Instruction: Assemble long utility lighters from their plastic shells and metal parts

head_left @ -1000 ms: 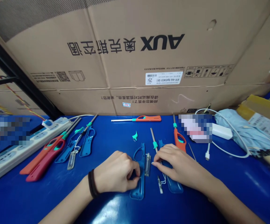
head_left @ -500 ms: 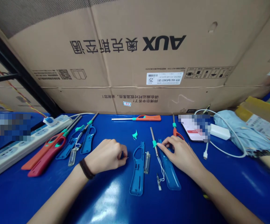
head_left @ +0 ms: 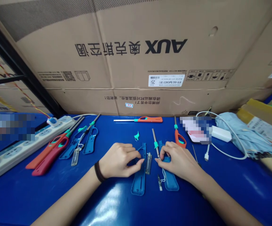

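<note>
Pinching posture, left hand [head_left: 121, 160]: thumb and index curled close over the left blue shell half [head_left: 138, 185]; can't tell if a small part sits between them, or if they touch the shell.
Right hand [head_left: 178, 158]: thumb and index at the lower end of the metal nozzle tube [head_left: 154, 135]; can't tell if they're closed on it. Other fingers partly cover the right blue shell half [head_left: 172, 182].
Left shell interior: faces up, slot visible. Best kept flat, fingertips light, so nothing small gets flicked out.
Clear fuel tank [head_left: 148, 163]: loose, just beside the left half. Avoid nudging it with the knuckles.
White wires [head_left: 163, 175]: run from the tube area to the igniter [head_left: 159, 183] lying on the table [head_left: 112, 204]. Handle the tube by metal or green collar [head_left: 156, 145]; leave the wires slack, no tugging.
Green trigger [head_left: 136, 136]: loose, beyond the left half, well apart from the igniter. Fine there.
Orange lighter [head_left: 150, 119]: farther back, near the cardboard box [head_left: 131, 72], whole. Handy layout reference.
</note>
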Action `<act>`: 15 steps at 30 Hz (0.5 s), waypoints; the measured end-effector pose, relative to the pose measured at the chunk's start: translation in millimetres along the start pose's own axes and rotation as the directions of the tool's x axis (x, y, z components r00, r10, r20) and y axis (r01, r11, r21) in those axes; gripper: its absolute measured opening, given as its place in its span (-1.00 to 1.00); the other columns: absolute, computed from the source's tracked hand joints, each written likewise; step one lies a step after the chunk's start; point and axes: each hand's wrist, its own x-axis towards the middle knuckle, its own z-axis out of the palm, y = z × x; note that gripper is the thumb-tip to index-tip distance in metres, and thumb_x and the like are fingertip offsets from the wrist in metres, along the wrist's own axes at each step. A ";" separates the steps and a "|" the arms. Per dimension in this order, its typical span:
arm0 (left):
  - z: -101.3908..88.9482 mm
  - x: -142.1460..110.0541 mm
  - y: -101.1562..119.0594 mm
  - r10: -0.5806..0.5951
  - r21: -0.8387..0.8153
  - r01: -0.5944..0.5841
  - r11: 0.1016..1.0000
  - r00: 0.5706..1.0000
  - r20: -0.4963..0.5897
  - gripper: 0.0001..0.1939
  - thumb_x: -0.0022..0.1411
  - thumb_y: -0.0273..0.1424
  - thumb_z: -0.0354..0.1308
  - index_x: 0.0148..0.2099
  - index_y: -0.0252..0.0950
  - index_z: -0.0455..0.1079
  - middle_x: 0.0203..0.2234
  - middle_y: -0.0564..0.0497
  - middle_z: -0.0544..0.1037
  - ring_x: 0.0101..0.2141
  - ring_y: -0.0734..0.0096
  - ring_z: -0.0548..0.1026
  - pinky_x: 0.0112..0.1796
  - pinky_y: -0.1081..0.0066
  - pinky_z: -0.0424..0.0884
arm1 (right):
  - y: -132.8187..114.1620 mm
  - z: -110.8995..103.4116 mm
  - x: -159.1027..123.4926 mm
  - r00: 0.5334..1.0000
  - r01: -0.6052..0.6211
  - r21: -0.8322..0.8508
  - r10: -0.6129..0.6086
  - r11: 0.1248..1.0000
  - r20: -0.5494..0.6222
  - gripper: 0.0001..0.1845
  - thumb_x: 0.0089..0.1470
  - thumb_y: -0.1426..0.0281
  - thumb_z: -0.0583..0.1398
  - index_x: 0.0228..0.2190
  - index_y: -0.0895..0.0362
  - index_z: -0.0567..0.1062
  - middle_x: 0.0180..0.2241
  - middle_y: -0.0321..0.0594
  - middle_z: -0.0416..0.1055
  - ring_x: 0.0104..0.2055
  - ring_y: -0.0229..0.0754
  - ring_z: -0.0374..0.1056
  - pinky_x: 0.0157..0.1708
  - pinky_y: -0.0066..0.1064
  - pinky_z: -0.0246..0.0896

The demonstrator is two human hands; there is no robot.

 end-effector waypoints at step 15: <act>20.0 1.1 -19.9 -0.419 0.057 0.426 0.903 0.902 -0.103 -0.65 0.30 -0.34 -0.05 0.09 -0.30 0.31 -0.15 -0.12 0.51 -0.16 0.24 0.41 -0.16 0.26 0.36 | 2.0 -0.1 0.9 0.997 -0.075 0.332 0.075 0.940 0.014 -0.85 -0.06 0.33 0.16 -0.58 0.10 0.37 -0.60 -0.35 0.36 -0.56 -0.29 0.27 -0.58 -0.47 0.05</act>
